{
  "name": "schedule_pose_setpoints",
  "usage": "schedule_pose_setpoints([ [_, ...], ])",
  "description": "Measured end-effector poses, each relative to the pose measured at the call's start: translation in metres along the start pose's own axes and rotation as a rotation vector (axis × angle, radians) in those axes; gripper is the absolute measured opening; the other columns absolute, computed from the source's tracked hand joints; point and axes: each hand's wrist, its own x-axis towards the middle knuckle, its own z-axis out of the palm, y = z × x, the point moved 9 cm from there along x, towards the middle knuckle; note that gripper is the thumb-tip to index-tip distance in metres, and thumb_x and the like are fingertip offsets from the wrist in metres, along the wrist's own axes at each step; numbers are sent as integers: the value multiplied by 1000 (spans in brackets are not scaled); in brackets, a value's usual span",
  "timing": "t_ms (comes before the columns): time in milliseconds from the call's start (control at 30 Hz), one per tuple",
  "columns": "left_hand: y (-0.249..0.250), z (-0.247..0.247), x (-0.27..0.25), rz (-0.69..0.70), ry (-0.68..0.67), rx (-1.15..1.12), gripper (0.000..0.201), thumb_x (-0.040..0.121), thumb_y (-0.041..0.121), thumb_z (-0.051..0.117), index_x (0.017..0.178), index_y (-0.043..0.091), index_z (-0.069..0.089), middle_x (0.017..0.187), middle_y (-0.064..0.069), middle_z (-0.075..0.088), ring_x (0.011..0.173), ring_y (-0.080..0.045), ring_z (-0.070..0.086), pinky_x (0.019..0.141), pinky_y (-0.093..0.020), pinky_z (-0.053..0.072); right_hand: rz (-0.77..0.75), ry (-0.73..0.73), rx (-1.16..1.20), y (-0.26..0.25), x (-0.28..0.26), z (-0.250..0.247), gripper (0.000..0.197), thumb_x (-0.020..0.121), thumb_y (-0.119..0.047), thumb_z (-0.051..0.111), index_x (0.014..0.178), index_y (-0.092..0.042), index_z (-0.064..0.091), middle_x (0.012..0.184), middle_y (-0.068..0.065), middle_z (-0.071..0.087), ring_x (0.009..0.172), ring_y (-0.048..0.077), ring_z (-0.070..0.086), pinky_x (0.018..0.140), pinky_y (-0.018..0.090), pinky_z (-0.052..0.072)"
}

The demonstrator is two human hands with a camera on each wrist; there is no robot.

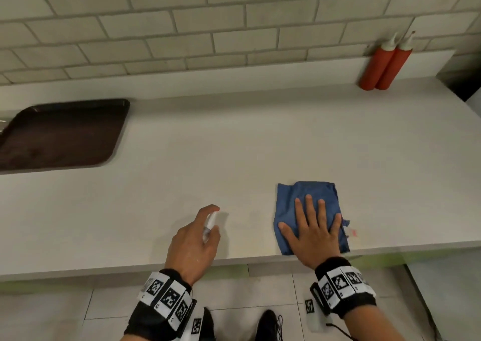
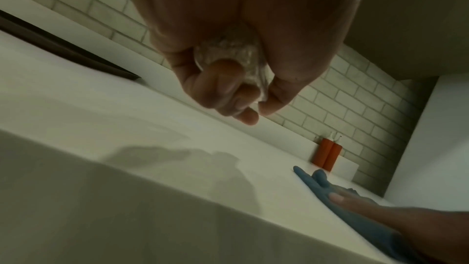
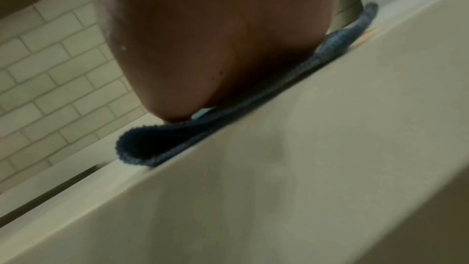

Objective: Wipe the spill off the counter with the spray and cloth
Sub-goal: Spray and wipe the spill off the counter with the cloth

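Observation:
A folded blue cloth (image 1: 299,202) lies near the front edge of the white counter (image 1: 234,145). My right hand (image 1: 312,226) presses flat on it with straight, spread fingers; the right wrist view shows the palm (image 3: 203,47) bearing down on the cloth (image 3: 157,148). A faint pinkish smear (image 1: 353,233) shows on the counter just right of the cloth. To the left, my left hand (image 1: 197,234) grips a small clear spray bottle (image 1: 209,224), index finger arched over its top. In the left wrist view the fingers curl round the bottle (image 2: 228,61) above the counter, with the cloth (image 2: 330,192) to the right.
A dark brown tray (image 1: 59,135) sits at the counter's back left. Two red squeeze bottles (image 1: 385,64) stand against the tiled wall at the back right. The counter's front edge (image 1: 234,261) runs just under my wrists, with tiled floor below.

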Motion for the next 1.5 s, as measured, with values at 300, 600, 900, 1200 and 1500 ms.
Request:
schedule_pose_setpoints([
  [300, -54, -56, -22, -143, 211, -20, 41, 99, 37, 49, 139, 43, 41, 93, 8, 62, 83, -10, 58, 72, -30, 44, -331, -153, -16, -183, -1, 23, 82, 85, -69, -9, 148, -19, -24, 157, 8, -31, 140, 35, -34, 106, 67, -21],
  [600, -118, -106, -40, -222, 273, -59, 42, 100, 36, 48, 140, 46, 41, 100, 13, 63, 90, -14, 59, 80, -33, 45, -573, -61, 22, -246, -23, 36, 73, 94, -71, 21, 152, -28, 31, 160, -1, 26, 148, 28, 16, 111, 59, 7],
  [900, -158, -143, -27, -235, 276, -81, 42, 100, 39, 45, 140, 48, 39, 103, 9, 64, 89, -13, 58, 76, -31, 43, -410, -217, -28, -327, 22, 36, 92, 76, -69, -13, 154, -21, -13, 160, 7, -25, 143, 34, -29, 108, 66, -21],
  [1200, -182, -180, -1, -176, 247, -53, 42, 99, 42, 44, 140, 46, 39, 80, 7, 63, 72, -16, 60, 69, -35, 45, -657, -113, 9, -395, -31, 56, 75, 94, -70, 19, 156, -30, 9, 164, -4, -2, 148, 26, -18, 112, 57, -18],
  [1500, -154, -166, 39, -65, 194, -75, 41, 99, 38, 47, 139, 47, 40, 68, 9, 59, 68, -13, 60, 68, -35, 47, -177, -148, 13, -265, 79, 17, 78, 86, -77, 8, 152, -41, -13, 159, -14, -22, 147, 18, -23, 115, 53, -19],
])
